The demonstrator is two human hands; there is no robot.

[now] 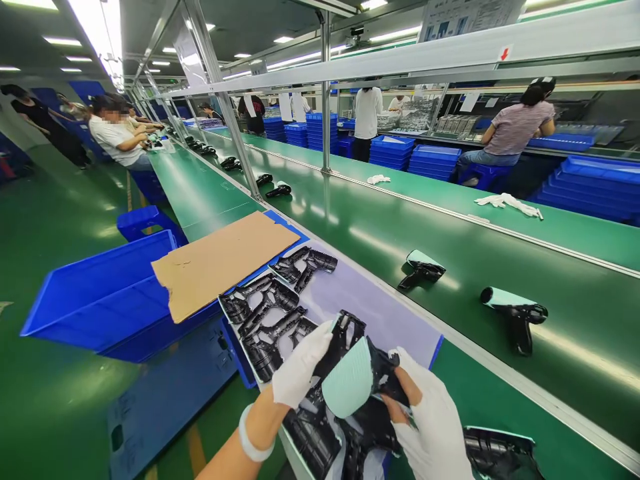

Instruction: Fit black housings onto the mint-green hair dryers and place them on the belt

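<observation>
You have both gloved hands on one black plastic frame (345,350). Your left hand (300,363) grasps its near edge, your right hand (430,427) grasps its right side, and one pale green film (347,377) lies on the frame between them. Three more frames (277,340) lie on the pale sheet (385,307) just ahead of your hands, not touching them. Further frames (310,433) lie beneath your hands; their count cannot be told. Two filmed frames (515,313) rest on the green belt (575,360) to your right, near one dark piece (497,453). One cardboard sheet (220,263) and one blue crate (100,293) are to your left.
</observation>
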